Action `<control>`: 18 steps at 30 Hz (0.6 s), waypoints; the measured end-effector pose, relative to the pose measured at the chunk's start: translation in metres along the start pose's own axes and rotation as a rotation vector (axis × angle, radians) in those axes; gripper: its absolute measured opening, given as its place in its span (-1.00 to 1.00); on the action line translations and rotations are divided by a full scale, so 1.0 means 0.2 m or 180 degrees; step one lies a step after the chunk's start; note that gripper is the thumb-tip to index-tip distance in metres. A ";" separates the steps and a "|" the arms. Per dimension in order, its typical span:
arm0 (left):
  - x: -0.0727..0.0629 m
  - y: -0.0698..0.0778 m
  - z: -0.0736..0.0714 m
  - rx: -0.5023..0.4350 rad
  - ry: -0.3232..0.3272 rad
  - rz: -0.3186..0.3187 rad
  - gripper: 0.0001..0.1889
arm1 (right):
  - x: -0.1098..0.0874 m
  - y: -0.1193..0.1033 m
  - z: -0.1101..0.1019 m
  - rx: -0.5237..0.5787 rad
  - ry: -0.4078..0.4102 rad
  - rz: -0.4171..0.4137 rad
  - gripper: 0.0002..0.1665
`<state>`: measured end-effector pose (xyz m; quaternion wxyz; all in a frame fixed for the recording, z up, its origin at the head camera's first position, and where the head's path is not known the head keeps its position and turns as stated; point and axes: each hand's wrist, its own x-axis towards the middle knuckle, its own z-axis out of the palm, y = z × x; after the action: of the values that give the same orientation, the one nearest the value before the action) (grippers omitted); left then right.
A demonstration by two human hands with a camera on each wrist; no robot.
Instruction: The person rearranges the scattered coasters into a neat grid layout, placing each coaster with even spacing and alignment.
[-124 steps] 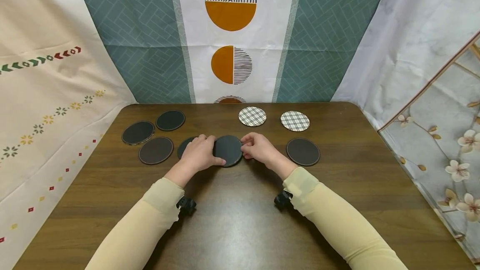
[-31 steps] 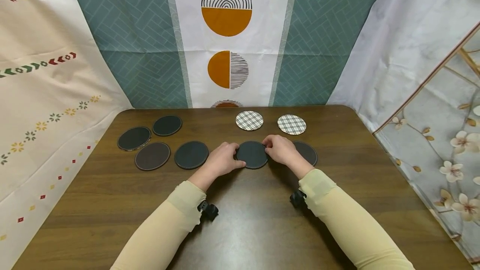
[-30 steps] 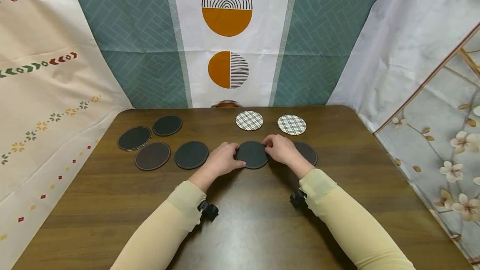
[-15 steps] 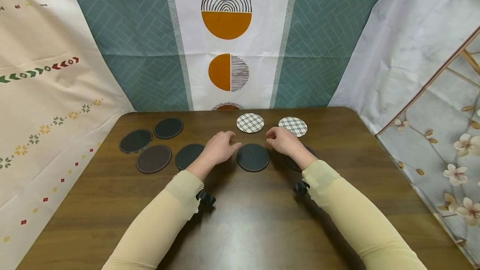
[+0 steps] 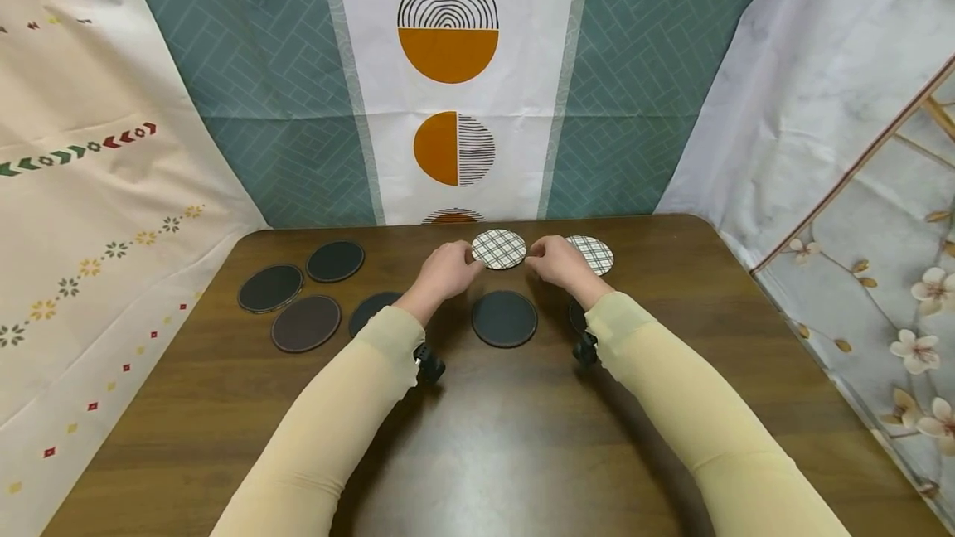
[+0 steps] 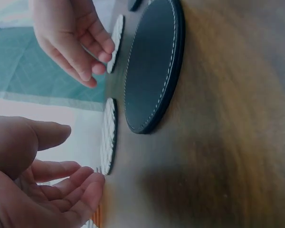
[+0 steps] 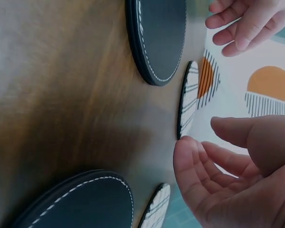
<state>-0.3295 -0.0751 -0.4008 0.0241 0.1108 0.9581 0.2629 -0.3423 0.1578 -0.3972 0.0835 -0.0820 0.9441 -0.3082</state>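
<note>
Both hands reach to either side of a round white plaid coaster (image 5: 499, 249) at the back of the table. The left hand (image 5: 445, 272) is at its left edge, thumb and fingers apart. On the other side, the right hand (image 5: 558, 262) has its fingertips close to the right edge; whether they touch is unclear. Just in front of the hands lies a round black coaster (image 5: 504, 319), its pale edge stitching visible in the left wrist view. A second plaid coaster (image 5: 594, 255) and a dark coaster (image 5: 576, 317) are partly hidden behind the right hand and wrist.
On the left lie a black coaster (image 5: 271, 287), another black one (image 5: 336, 261), a brown one (image 5: 306, 323) and a black one (image 5: 366, 313) partly covered by the left arm. Patterned cloths (image 5: 455, 48) hang behind the wooden table (image 5: 477, 437).
Earlier, the two hands slid the black coaster rightward between them. They have since let go of it and moved back to the plaid coaster. The black coaster stays flat on the table.
</note>
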 end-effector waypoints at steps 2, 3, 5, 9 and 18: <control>0.03 -0.01 0.01 -0.0032 0.0001 -0.0047 -0.64 | 0.03 0.00 0.00 0.0046 -0.0005 0.0049 -0.46; 0.05 -0.02 0.01 -0.0045 0.0006 -0.0067 -0.66 | 0.04 0.01 0.01 0.0071 -0.0014 0.0071 -0.46; 0.10 -0.05 0.03 -0.0071 0.0003 -0.0080 -0.70 | 0.06 0.01 0.01 0.0102 -0.0017 0.0115 -0.45; 0.34 -0.26 0.18 -0.0141 0.0035 -0.0037 -0.63 | 0.10 0.02 0.01 0.0156 -0.0065 0.0219 -0.43; 0.54 -0.37 0.30 0.0031 0.0059 -0.0240 -0.52 | 0.19 0.02 0.02 0.0158 -0.0106 0.0381 -0.48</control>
<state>-0.4430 -0.0830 -0.4881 0.0246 0.0723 0.9631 0.2581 -0.3783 0.1508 -0.4059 0.1195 -0.0285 0.9379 -0.3246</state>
